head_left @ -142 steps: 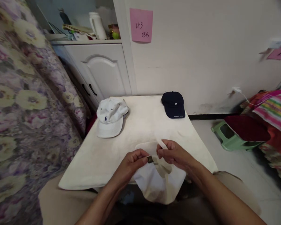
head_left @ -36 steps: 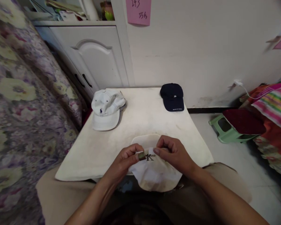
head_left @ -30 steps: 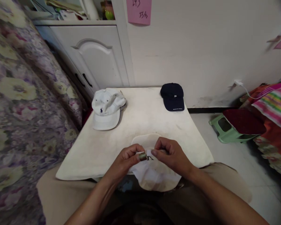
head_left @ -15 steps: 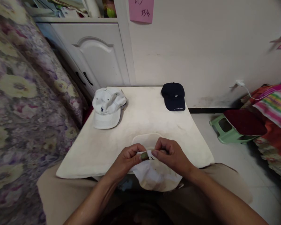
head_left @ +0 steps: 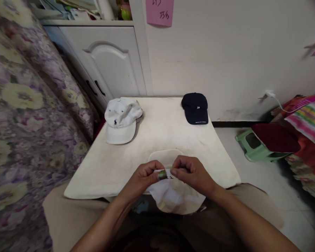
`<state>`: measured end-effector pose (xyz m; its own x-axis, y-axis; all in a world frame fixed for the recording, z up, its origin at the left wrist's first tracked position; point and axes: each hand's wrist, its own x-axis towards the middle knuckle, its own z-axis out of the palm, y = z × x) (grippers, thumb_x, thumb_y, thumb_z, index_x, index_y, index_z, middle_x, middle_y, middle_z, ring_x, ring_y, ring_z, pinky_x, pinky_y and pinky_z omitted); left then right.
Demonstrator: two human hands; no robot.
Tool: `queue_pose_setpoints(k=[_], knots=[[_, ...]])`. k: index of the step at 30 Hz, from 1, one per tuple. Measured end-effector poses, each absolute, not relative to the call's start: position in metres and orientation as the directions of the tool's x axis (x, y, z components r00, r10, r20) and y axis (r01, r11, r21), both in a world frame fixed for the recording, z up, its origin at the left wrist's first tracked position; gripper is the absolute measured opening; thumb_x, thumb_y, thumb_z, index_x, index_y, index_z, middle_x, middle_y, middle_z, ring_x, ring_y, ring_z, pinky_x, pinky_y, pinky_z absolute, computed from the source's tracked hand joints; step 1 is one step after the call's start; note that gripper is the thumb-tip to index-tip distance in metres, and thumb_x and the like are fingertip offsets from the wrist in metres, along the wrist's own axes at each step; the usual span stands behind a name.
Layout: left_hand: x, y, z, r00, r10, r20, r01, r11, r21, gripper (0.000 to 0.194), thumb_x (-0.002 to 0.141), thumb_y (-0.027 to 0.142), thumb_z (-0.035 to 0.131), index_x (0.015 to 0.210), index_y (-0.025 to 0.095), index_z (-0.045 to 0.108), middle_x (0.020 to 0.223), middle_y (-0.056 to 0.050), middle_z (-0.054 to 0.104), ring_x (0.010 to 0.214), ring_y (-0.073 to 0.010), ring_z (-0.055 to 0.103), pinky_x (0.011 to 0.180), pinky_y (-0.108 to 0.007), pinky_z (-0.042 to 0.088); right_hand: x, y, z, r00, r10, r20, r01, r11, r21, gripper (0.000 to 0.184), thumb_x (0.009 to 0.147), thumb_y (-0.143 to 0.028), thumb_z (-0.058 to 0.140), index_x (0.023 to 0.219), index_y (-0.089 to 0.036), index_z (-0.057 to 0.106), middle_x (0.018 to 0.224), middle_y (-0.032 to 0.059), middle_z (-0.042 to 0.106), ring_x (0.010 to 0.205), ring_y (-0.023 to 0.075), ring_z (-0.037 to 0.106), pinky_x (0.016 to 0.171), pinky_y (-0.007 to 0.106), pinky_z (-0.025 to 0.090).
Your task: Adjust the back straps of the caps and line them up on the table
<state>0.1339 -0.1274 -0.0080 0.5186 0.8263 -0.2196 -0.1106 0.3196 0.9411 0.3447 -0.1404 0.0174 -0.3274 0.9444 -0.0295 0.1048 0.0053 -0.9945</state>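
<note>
A cream-white cap lies at the table's near edge, its brim pointing away from me and its crown hanging over toward my lap. My left hand is closed in a pinch on the cap's front, just behind the brim. A small olive-green band or piece shows at the tip of that thumb; its exact kind is unclear. Opposite it, my right hand pinches the same front part, thumb against fingers. Dark lettering on the cap is partly hidden between the hands.
On the cream-covered table, a pale cap with a dark logo sits at the back left and a navy cap at the back right. A floral curtain hangs left, and a green stool stands on the right.
The view has shifted very slightly. Both hands keep their pinch on the cap, and a little less of the dark lettering shows between them.
</note>
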Motion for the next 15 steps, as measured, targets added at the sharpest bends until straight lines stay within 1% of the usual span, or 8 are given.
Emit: queue_pose_setpoints(k=[4, 10, 15], knots=[[0.1329, -0.127, -0.01, 0.514, 0.828, -0.224, -0.094, 0.314, 0.945, 0.019, 0.083, 0.032, 0.074, 0.084, 0.016, 0.064, 0.072, 0.004, 0.056, 0.06, -0.0069, 0.045, 0.056, -0.018, 0.032, 0.3451, -0.1395, 0.0163, -0.348, 0.937, -0.039, 0.083, -0.01, -0.997, 0.015, 0.081, -0.029, 0.066, 0.073, -0.016, 0.062, 0.06, -0.0043, 0.049, 0.055, 0.0088, 0.039, 0.051, 0.022, 0.029], [0.1339, -0.1278, -0.0096, 0.499, 0.839, -0.216, -0.094, 0.3, 0.949, 0.02, 0.083, 0.033, 0.074, 0.084, 0.016, 0.063, 0.071, 0.004, 0.056, 0.059, -0.0072, 0.045, 0.055, -0.018, 0.032, 0.3455, -0.1385, 0.0139, -0.342, 0.939, -0.045, 0.096, -0.013, -0.995, 0.015, 0.081, -0.028, 0.066, 0.073, -0.016, 0.062, 0.06, -0.0043, 0.05, 0.055, 0.0087, 0.039, 0.051, 0.022, 0.029], [0.1356, -0.128, -0.0072, 0.475, 0.856, -0.204, -0.087, 0.276, 0.957, 0.022, 0.082, 0.034, 0.075, 0.083, 0.015, 0.063, 0.071, 0.004, 0.055, 0.06, -0.0073, 0.045, 0.055, -0.018, 0.032, 0.346, -0.1376, 0.0124, -0.353, 0.933, -0.066, 0.06, -0.048, -0.997, 0.015, 0.08, -0.028, 0.066, 0.073, -0.016, 0.062, 0.061, -0.0033, 0.053, 0.054, 0.0092, 0.043, 0.051, 0.022, 0.032]])
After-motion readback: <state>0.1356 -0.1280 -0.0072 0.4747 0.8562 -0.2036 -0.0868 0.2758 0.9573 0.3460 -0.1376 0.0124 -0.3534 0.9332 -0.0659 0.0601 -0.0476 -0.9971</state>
